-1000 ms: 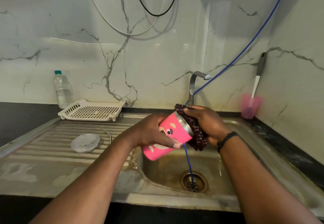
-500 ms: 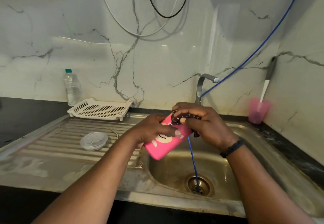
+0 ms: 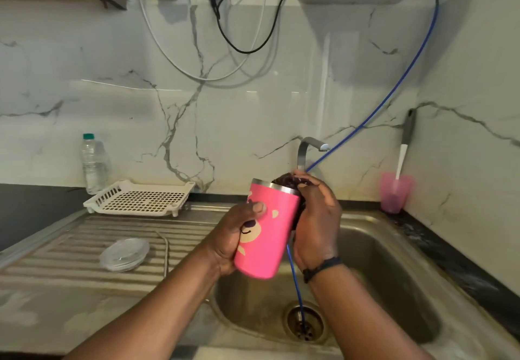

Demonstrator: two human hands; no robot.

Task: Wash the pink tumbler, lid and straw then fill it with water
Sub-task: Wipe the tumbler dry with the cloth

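Holding the pink tumbler (image 3: 267,233) upright over the sink (image 3: 394,261), left hand (image 3: 233,235) w/ grip curled round its side, right hand (image 3: 315,219) pinching a dark scrub cloth (image 3: 285,181) at the rim, wet fingers could slip & drop it.

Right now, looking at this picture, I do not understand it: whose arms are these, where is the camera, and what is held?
There is no machine. A person wears a camera on the head, looking down at their own arms over a sink. The left hand grips a pink tumbler, tilted with its mouth up. The right hand presses a dark cloth into the tumbler's mouth. On the draining board lie a clear lid and a thin straw. Behind stand a white rack and a bottle.
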